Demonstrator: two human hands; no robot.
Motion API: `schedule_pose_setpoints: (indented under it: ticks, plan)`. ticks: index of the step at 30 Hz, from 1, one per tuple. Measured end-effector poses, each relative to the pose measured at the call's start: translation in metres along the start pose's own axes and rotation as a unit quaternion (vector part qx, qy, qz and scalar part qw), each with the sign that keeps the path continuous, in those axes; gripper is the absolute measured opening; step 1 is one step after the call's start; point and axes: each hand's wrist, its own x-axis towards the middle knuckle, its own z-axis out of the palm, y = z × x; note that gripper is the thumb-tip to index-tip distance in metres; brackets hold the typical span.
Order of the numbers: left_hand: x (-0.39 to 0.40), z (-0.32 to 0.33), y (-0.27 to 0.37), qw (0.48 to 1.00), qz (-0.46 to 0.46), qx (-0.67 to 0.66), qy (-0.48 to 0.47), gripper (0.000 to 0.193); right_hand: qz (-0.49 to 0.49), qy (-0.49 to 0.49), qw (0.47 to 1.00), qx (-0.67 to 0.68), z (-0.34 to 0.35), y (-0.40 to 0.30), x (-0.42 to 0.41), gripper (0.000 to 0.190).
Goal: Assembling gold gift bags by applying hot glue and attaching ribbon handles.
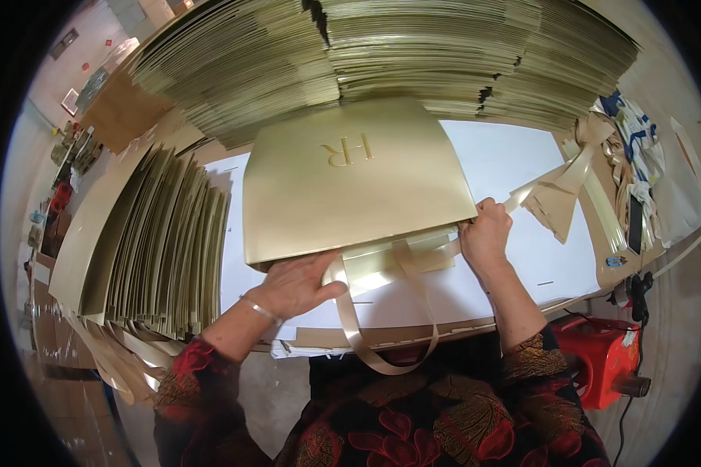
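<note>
A gold paper bag [356,198] lies before me with its mouth towards me and raised lettering on its upper face. A satin ribbon handle [350,327] loops out of the mouth and hangs over the table's front edge. My left hand [298,283] is at the left of the mouth, palm down, its thumb beside the ribbon and some fingertips hidden by the bag. At the mouth's right corner, my right hand [486,236] is closed on the bag's edge. A ribbon strip [520,195] runs from behind that hand to the right; whether the fingers hold it is hidden.
White sheets [502,157] cover the worktable. Tall piles of flat gold bags [420,52] line the back. At left stands a row of bags [163,245] with ribbons hanging down. More ribbons [561,187] lie at right, near a small blue object [616,261]. Below is a red stool [601,356].
</note>
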Motion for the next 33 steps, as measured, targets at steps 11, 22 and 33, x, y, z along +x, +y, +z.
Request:
schedule_pose_setpoints:
  ticks: [11,22,33]
  plan:
    - [0.044,-0.009,0.073,0.994,0.085,-0.074,0.002,0.082,-0.003,-0.032,0.999,-0.006,-0.002,-0.006,0.000,0.007]
    - [-0.036,0.024,-0.029,0.956,0.023,0.232,0.180,0.091,0.002,-0.037,0.999,-0.031,-0.004,0.001,0.001,0.009]
    - [0.077,-0.019,0.106,0.788,-0.025,-0.485,0.378,0.060,-0.098,-0.033,0.976,0.191,-0.101,-0.017,-0.046,0.017]
